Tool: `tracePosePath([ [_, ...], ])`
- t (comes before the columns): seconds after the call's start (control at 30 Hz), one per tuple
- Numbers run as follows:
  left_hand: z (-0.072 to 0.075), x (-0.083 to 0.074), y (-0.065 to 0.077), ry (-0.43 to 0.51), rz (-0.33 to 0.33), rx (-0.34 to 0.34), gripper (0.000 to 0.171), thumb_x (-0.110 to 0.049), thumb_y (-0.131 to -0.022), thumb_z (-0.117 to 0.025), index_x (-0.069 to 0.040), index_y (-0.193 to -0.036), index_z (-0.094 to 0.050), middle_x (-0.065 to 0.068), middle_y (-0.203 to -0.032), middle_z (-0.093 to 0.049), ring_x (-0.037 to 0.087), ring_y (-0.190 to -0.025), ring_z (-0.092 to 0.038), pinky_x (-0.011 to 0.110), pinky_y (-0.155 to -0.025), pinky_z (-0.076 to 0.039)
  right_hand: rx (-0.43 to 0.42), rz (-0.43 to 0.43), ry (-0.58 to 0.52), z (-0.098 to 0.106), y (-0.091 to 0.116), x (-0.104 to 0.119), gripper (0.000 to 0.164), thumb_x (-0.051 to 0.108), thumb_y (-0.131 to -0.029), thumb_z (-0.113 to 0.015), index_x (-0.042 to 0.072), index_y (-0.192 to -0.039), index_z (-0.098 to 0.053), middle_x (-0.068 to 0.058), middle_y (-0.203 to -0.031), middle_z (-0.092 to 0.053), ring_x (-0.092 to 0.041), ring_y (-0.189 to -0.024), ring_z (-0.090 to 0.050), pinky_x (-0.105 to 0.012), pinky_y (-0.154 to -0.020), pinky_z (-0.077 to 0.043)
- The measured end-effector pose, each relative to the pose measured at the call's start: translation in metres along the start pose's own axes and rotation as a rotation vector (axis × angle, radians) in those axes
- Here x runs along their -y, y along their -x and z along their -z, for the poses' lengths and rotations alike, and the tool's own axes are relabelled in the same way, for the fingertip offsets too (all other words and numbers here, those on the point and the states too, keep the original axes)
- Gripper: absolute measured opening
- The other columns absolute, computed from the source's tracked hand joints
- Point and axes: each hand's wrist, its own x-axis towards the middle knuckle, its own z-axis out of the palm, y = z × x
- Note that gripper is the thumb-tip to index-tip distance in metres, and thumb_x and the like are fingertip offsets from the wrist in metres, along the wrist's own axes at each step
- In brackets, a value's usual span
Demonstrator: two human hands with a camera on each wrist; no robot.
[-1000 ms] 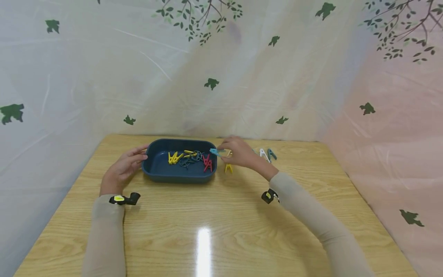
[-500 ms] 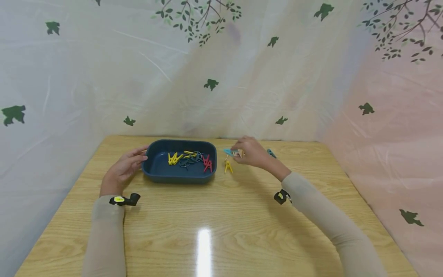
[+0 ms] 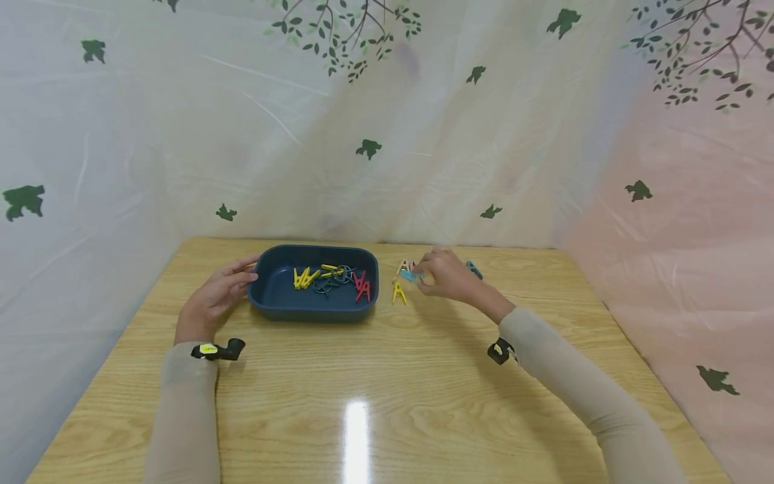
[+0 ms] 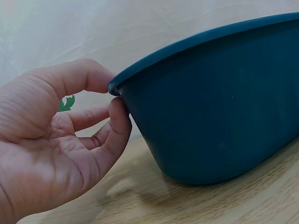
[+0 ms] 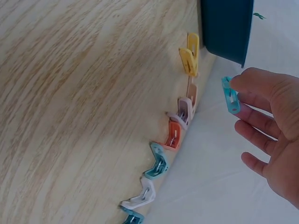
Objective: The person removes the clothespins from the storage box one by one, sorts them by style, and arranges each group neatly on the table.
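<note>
My right hand (image 3: 447, 275) pinches a light blue clothespin (image 5: 230, 95) between thumb and fingers, just right of the bin. Below it in the head view lies a yellow clothespin (image 3: 399, 293). A row of clothespins in several colours runs along the table's far side, including an orange clothespin (image 5: 173, 134) and a white clothespin (image 5: 143, 193). My left hand (image 3: 220, 292) holds the left end of a dark blue bin (image 3: 314, 314); in the left wrist view its thumb and fingers meet at the rim. Inside the bin are yellow clothespins (image 3: 305, 277), red clothespins (image 3: 361, 286) and dark, ring-like pieces.
The wooden table (image 3: 290, 403) carries everything, and a patterned cloth backdrop (image 3: 423, 168) rises behind its far edge. A blue-green clothespin (image 3: 474, 269) lies to the right of my right hand.
My right hand has moved right, away from the bin's right rim, then a little nearer to me, carrying the light blue clothespin. My left hand and the bin have stayed put.
</note>
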Motion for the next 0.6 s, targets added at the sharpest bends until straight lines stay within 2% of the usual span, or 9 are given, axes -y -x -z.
tracePosePath([
  [0.13, 0.000, 0.000, 0.001, 0.013, 0.003, 0.001, 0.037, 0.005, -0.103, -0.051, -0.023, -0.123, -0.067, -0.005, -0.113, -0.067, 0.004, -0.096, -0.065, 0.016, -0.083, -0.056, 0.022, -0.022, -0.002, -0.002, 0.003, 0.000, 0.021, 0.013, -0.089, -0.075, 0.005, -0.108, -0.078, -0.012, -0.106, -0.076, -0.031, -0.100, -0.065, -0.051, -0.091, -0.053],
  [0.33, 0.002, 0.001, 0.001, -0.018, -0.006, 0.019, 0.038, 0.003, -0.105, -0.049, -0.023, -0.127, -0.064, -0.006, -0.115, -0.065, 0.003, -0.095, -0.063, 0.015, -0.081, -0.055, 0.062, -0.058, -0.007, -0.004, 0.007, 0.001, 0.025, 0.014, -0.088, -0.076, 0.006, -0.112, -0.077, -0.012, -0.109, -0.075, -0.031, -0.104, -0.065, -0.054, -0.096, -0.052],
  [0.6, 0.002, 0.003, -0.001, -0.024, -0.013, 0.020, 0.038, 0.003, -0.104, -0.051, -0.021, -0.130, -0.064, -0.005, -0.116, -0.064, 0.003, -0.096, -0.063, 0.015, -0.082, -0.055, 0.059, -0.072, -0.005, -0.015, 0.012, -0.001, 0.026, 0.015, -0.086, -0.079, 0.006, -0.110, -0.078, -0.011, -0.107, -0.074, -0.031, -0.102, -0.063, -0.059, -0.097, -0.050],
])
